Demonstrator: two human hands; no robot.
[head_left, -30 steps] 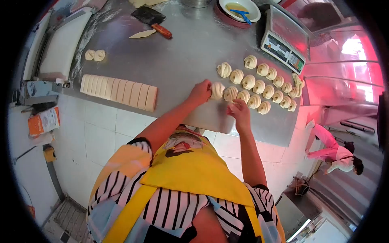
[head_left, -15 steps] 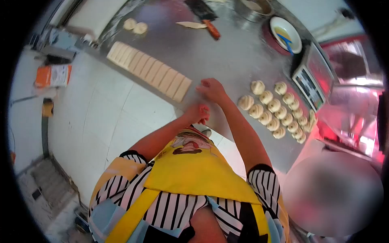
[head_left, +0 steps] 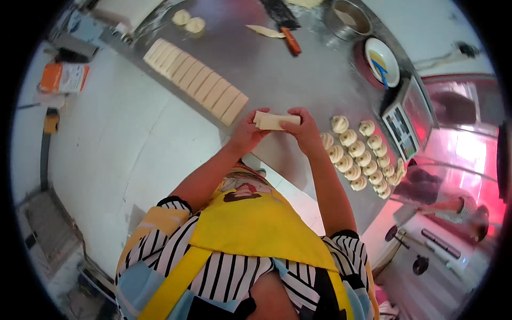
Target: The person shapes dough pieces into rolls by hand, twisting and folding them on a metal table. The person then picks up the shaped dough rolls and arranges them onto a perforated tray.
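Observation:
Between my two hands, above the near edge of the metal table, is a pale dough strip (head_left: 274,121) that looks layered. My left hand (head_left: 248,133) grips its left end, and my right hand (head_left: 305,130) pinches its right end with the thumb on top. To the left lies a slanting row of cut dough strips (head_left: 194,79), its near end close to my left hand. Several twisted dough rolls (head_left: 364,158) stand in rows to the right of my right hand.
Two round dough pieces (head_left: 188,21) sit at the far left. Farther back are a dough scrap (head_left: 265,31), a dark-bladed cleaver (head_left: 292,41), a metal pot (head_left: 348,20) and a white bowl (head_left: 392,58) with a blue-handled tool. A scale (head_left: 401,130) stands at right; another person (head_left: 461,205) is beyond.
My hands, which showed no dough strip earlier, now hold one between them. My left hand has risen toward the table edge, and my right hand has moved right. The whole view has shifted slightly.

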